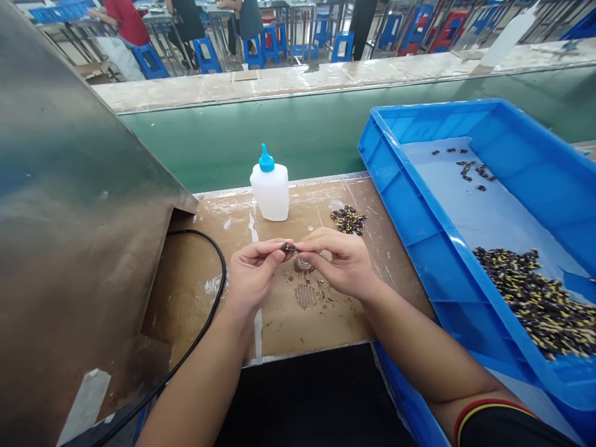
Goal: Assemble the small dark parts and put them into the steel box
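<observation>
Between the fingertips of both hands is a small black part with a yellow band [287,247]. My left hand [255,271] pinches its left end, and my right hand [338,261] pinches at its right end; the fingers partly cover it. Just below the right fingertips sits a small clear round dish [303,264], partly hidden. Beyond the right hand lies a small pile of black and yellow parts [348,220] on the brown work surface [288,329]. A white squeeze bottle [270,194] with a blue nozzle stands upright beyond the left hand.
A large blue bin [426,248] at right holds a heap of similar parts [535,298] and a few scattered ones. On the left rises a metal housing [79,205], with a black cable [218,292] curving beside it. A green conveyor belt [223,136] runs behind. People sit in the background.
</observation>
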`<control>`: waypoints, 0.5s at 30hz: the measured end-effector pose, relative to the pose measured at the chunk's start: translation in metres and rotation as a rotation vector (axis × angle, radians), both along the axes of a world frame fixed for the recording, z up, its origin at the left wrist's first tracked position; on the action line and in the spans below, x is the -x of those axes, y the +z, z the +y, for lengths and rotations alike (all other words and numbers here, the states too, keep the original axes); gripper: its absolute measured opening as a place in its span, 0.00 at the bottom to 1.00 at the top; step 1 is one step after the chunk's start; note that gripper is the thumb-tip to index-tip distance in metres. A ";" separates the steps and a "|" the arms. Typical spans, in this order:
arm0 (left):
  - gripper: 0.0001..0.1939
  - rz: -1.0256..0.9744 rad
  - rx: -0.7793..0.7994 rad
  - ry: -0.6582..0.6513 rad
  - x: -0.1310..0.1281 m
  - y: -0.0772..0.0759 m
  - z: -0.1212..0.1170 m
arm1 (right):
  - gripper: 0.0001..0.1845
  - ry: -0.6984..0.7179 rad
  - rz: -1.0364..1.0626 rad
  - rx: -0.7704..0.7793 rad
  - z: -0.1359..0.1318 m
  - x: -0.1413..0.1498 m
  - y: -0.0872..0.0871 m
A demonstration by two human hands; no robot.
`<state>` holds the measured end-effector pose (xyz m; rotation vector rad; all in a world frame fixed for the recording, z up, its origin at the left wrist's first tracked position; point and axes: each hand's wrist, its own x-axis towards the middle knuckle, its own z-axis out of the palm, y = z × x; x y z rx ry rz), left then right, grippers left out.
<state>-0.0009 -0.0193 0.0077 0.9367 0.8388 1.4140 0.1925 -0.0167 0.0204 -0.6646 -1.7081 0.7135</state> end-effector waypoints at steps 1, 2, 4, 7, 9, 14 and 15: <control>0.12 0.017 -0.006 0.002 0.001 -0.001 0.000 | 0.12 0.000 -0.004 -0.002 0.000 0.000 0.000; 0.12 0.036 -0.009 0.006 0.002 -0.002 0.000 | 0.11 0.000 -0.009 -0.004 0.001 -0.001 0.000; 0.12 0.068 -0.014 0.009 0.004 -0.003 0.000 | 0.10 0.006 -0.021 -0.009 0.002 -0.002 0.000; 0.10 0.092 -0.028 -0.011 0.006 -0.006 0.001 | 0.10 0.025 -0.035 -0.007 0.004 -0.004 0.000; 0.09 0.101 -0.039 -0.026 0.007 -0.007 0.001 | 0.10 0.035 -0.041 -0.003 0.004 -0.005 0.001; 0.07 0.122 -0.059 -0.022 0.007 -0.009 0.002 | 0.09 0.038 -0.048 -0.019 0.004 -0.007 0.003; 0.07 0.125 -0.059 -0.017 0.007 -0.009 0.002 | 0.09 0.033 -0.055 -0.023 0.004 -0.007 0.003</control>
